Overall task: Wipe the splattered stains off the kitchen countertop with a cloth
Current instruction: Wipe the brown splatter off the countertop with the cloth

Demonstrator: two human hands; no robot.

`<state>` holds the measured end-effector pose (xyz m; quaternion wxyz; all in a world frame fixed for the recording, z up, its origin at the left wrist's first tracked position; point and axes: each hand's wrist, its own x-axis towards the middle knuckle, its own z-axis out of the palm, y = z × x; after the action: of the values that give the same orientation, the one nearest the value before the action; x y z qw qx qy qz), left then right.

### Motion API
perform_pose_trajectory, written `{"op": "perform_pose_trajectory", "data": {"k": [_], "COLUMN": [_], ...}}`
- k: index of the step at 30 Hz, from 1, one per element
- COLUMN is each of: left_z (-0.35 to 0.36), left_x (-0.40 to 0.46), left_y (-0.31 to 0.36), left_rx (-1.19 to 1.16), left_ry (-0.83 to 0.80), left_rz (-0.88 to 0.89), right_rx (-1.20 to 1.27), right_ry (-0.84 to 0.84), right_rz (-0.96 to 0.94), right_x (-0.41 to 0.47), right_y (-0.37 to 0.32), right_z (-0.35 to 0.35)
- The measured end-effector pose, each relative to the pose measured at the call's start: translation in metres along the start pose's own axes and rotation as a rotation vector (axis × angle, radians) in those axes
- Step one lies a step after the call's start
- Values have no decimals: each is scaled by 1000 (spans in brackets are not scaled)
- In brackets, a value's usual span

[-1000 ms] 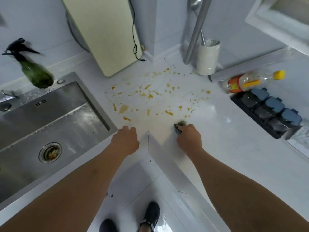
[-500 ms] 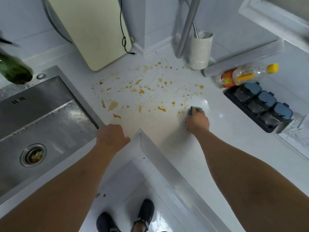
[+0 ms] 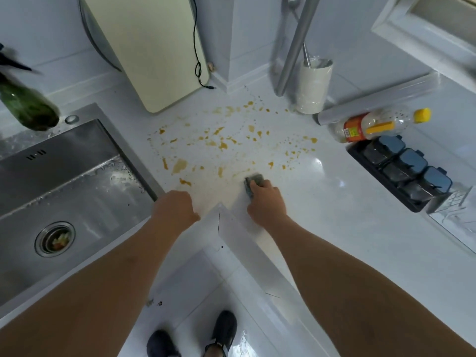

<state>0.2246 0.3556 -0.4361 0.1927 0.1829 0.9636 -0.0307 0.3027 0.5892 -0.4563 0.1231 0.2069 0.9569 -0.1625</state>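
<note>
A person leans over a white corner countertop (image 3: pixel 322 202) spattered with brown-orange stains (image 3: pixel 221 145), which spread just beyond both hands. The right hand (image 3: pixel 266 202) grips a grey-green cloth (image 3: pixel 253 182) pressed to the surface at the stains' near edge. The left hand (image 3: pixel 175 210), fingers curled under and holding nothing, rests on the counter edge beside one steel sink (image 3: pixel 64 181). Right of the hands lie one yellow-capped bottle (image 3: pixel 373 124) and one rack of three jars (image 3: pixel 404 171); one white cup (image 3: pixel 313 86) stands beyond.
</note>
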Motion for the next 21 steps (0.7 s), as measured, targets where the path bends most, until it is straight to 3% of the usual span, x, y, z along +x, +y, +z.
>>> {"op": "perform_pose_trajectory", "data": {"k": [6,10,15,21], "left_z": [-2,-1,0,-3], "left_x": [4,6,9,3], "left_y": [6,8,11,10], "left_rx": [-30,-27,-1,5], "left_ry": [28,21,28,18], "left_rz": [-50,-83,-75,-69], "right_rx": [44,83,51,39], "right_ry": [45,62,48,-1], "right_rz": [262,351,295,78], "right_x": [17,47,87,80], "right_y": [80,92,66,-21], "right_z": [-34,-46,-54,-18]}}
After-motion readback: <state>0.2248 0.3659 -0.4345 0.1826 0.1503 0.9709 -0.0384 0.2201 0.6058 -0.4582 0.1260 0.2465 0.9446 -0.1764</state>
